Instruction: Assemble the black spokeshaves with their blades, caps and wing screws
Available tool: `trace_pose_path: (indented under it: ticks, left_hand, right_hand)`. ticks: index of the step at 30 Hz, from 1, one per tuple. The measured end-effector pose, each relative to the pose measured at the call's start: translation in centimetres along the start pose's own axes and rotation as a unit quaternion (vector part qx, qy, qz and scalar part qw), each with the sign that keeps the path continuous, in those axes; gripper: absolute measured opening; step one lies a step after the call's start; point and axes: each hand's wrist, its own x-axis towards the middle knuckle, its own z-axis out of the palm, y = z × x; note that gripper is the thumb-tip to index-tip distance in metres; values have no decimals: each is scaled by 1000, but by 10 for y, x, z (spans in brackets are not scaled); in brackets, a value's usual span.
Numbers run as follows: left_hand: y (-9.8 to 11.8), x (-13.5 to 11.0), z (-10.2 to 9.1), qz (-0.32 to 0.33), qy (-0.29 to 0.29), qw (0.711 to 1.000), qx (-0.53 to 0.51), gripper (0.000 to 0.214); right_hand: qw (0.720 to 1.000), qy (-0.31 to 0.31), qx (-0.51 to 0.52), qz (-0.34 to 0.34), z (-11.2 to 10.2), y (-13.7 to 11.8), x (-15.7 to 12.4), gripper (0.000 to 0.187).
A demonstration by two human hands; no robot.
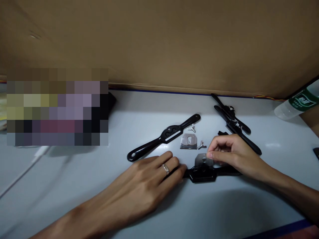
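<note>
A black spokeshave body (202, 173) lies on the pale table near me, with a small metal blade (203, 160) set on top of it. My left hand (149, 181), a ring on one finger, rests on the spokeshave's left handle and presses it down with fingers closed over it. My right hand (230, 153) pinches the blade's right edge between thumb and fingertips. A second black spokeshave body (163, 136) lies bare further back. Beside it sit a loose metal plate (188, 141) and two small wing screws (201, 144).
A third assembled spokeshave (234, 122) lies at the back right. A plastic water bottle (297, 103) lies at the far right edge. A tall cardboard wall (159, 46) closes the back. A white cable (30, 164) runs at the left, below a blurred patch.
</note>
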Motion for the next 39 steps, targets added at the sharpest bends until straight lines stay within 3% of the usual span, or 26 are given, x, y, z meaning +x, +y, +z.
trace_pose_path:
  ticks: [4, 12, 29, 31, 33, 36, 39]
  left_hand:
    - [0, 1, 0, -4, 11, 1000, 0, 16]
    - [-1, -2, 1, -5, 2, 1000, 3, 17]
    - [2, 2, 1, -18, 1, 1000, 2, 18]
    - [2, 2, 1, -19, 4, 1000, 6, 18]
    - [2, 2, 1, -20, 1, 1000, 5, 18]
    - [2, 0, 2, -22, -5, 1000, -1, 18]
    - [1, -1, 3, -23, -4, 1000, -3, 19]
  right_hand:
    - [999, -27, -16, 8, -3, -2, 0, 13]
    - [982, -38, -180, -34, -1, -3, -1, 19]
    - [979, -31, -193, -60, 2, -1, -2, 21]
    - [976, 14, -197, -97, -1, -1, -3, 24]
    - [958, 111, -214, -154, -7, -2, -3, 25]
    - [903, 245, -282, -212, -20, -4, -2, 21]
    - [859, 285, -354, -237, -29, -1, 3, 15]
